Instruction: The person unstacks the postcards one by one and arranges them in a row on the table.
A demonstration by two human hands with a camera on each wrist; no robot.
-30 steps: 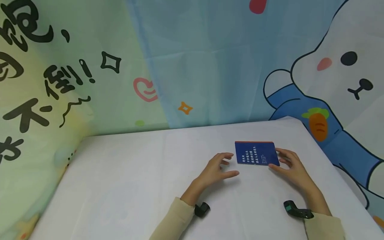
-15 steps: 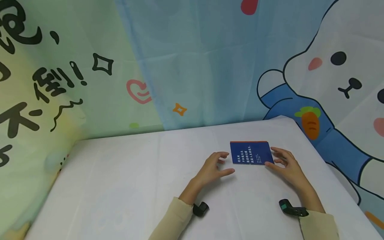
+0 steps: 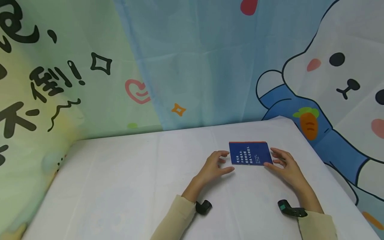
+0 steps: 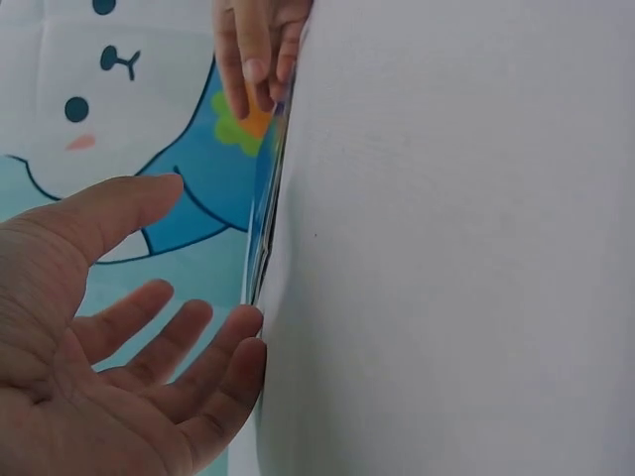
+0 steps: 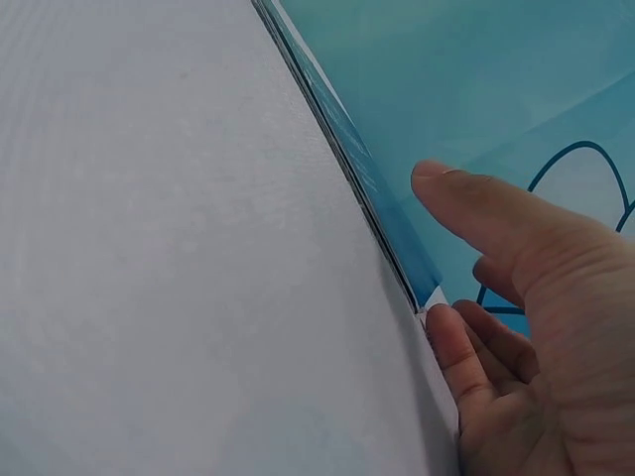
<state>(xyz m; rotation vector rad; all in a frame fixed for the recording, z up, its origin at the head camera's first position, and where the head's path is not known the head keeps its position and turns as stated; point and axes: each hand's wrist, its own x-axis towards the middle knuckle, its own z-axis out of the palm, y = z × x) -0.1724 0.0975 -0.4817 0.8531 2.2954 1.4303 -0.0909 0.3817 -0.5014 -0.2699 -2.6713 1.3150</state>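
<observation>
A thin dark-blue booklet (image 3: 250,153) with pale printed characters and an orange far edge lies flat on the white-covered table (image 3: 126,186). My left hand (image 3: 211,167) is at its left side, thumb and fingers spread apart. In the left wrist view the lower fingertips (image 4: 248,322) come right up to the booklet's near end. At the right end is my right hand (image 3: 286,167), its thumb over the near right corner in the head view. The right wrist view has that thumb (image 5: 476,203) raised and the other fingers loosely bent beside the corner.
A printed cloth backdrop (image 3: 198,66) with a cartoon bear and large dark characters hangs behind and to the left of the table. Black wrist cameras (image 3: 204,207) sit at both beige sleeves (image 3: 175,218).
The head view has turned slightly right, so the scene sits further left. Both hands stay beside the booklet, which lies in the same place on the table.
</observation>
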